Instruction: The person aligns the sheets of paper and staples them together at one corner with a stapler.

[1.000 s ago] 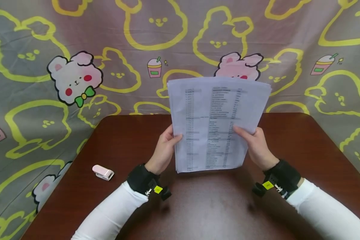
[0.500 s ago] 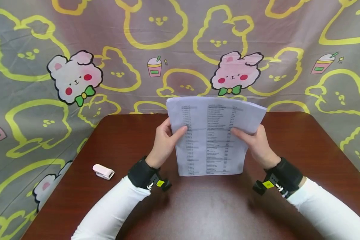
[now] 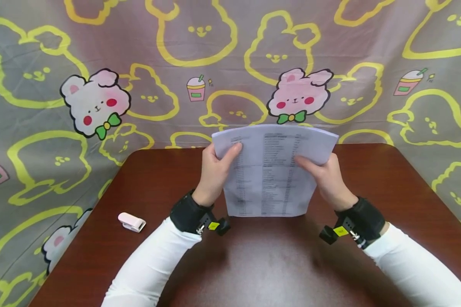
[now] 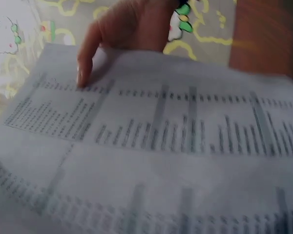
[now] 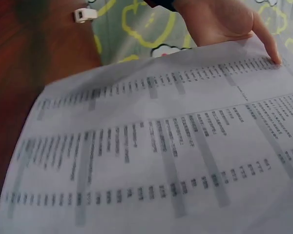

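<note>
A stack of white paper sheets (image 3: 269, 187), printed with columns of small text, is held up over the table by both hands. My left hand (image 3: 214, 175) pinches its left edge near the top corner, thumb on the printed face and fingers behind. On the right edge, my right hand (image 3: 328, 179) grips in the same manner, also high up. The stack's upper part bows between them. Across the sheets (image 4: 136, 170) in the left wrist view, my right hand (image 4: 129, 27) shows at the top. The right wrist view has my left hand (image 5: 224, 22) beyond the sheets (image 5: 136, 146).
A small pale pink object resembling a mini stapler (image 3: 132, 222) lies on the dark brown table (image 3: 153, 187), left of my left forearm. Behind the table's far edge hangs a grey curtain (image 3: 230, 76) with yellow cartoon outlines.
The stack's top edge has come down and bowed. My left hand has slid up the left edge towards the corner, and my right hand sits closer to the top edge than before.
</note>
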`<state>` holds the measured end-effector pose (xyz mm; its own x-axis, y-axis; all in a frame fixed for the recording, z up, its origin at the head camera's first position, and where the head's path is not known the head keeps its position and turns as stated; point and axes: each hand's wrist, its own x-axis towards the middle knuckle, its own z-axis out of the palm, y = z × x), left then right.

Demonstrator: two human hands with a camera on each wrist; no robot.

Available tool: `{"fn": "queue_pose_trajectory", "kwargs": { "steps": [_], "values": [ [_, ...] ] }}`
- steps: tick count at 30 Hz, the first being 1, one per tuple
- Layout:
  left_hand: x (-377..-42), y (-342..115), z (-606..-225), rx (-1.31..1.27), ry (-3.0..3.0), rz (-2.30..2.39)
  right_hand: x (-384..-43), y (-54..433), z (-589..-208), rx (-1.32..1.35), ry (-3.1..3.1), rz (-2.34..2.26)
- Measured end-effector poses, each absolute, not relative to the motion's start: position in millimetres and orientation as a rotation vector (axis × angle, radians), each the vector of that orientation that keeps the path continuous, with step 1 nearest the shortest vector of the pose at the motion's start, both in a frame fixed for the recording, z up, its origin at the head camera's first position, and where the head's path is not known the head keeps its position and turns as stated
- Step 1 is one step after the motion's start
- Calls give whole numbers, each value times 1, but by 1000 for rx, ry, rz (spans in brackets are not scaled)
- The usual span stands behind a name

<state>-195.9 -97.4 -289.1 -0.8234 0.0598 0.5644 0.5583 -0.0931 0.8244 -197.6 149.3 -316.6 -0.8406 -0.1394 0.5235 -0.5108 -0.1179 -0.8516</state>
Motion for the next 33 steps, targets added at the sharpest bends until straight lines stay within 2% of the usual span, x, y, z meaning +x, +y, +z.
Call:
{"fn": "queue_pose_trajectory", "kwargs": {
  "steps": [5,14,33],
  "values": [
    [-200,-103,-288,-674,-1861,-1979,-199,151,-326,752,-1951,2056],
    [-197,-94,-258,-618,-1867,-2069,-198,151,-328,772,-1924,2097],
    [-196,-90,-250,-534,-1814,-2104,-199,147,-326,777,-1900,2081]
  ]
}}
